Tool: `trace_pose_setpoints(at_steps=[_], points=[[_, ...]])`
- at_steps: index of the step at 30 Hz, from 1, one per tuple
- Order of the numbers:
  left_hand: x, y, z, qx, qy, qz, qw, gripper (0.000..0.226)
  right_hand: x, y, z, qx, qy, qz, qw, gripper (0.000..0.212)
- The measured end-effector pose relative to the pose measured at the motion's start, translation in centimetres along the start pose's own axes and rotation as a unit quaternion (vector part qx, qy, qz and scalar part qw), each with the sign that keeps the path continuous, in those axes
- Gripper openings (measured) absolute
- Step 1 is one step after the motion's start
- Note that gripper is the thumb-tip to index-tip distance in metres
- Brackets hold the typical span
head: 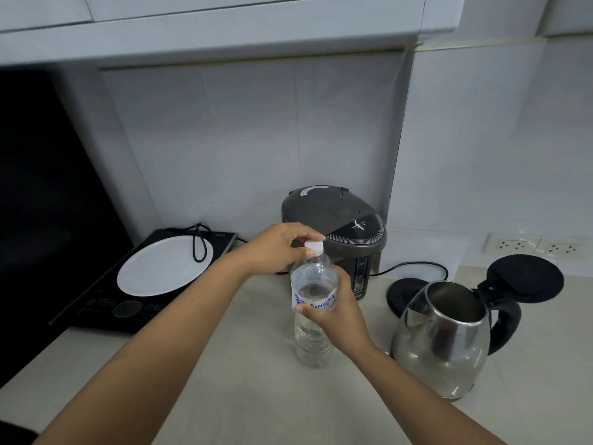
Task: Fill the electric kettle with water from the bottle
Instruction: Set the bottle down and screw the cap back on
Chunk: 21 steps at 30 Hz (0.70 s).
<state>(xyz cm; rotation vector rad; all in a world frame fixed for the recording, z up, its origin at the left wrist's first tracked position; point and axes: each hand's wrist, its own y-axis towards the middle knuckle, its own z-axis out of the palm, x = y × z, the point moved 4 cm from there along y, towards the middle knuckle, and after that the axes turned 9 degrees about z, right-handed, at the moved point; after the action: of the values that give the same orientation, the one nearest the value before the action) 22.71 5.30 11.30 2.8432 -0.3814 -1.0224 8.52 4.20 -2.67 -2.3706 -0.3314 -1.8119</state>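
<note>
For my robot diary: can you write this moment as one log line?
left hand on cap | right hand holds bottle | kettle lid open

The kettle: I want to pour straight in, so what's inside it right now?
The kettle has its lid flipped open. Inside, bare shiny metal wall shows, with no visible water. The bottom is hidden by the near rim, so a little water there can't be ruled out.

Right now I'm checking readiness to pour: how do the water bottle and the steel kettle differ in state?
The water bottle is closed, its white cap on under the left hand; the steel kettle is open, its black lid flipped back. The bottle is clear plastic and shows water; the kettle is shiny metal, with no water visible inside. The right hand holds the bottle; nothing touches the kettle. Both stand upright on the counter.
</note>
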Motion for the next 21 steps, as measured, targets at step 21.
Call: trace_pose_setpoints(at_steps=[21], points=[[-0.40,0.21,0.47,0.009,0.081,0.043,0.996,0.035,0.01,0.01,-0.11,-0.002,-0.013,0.006,1.000,0.083]])
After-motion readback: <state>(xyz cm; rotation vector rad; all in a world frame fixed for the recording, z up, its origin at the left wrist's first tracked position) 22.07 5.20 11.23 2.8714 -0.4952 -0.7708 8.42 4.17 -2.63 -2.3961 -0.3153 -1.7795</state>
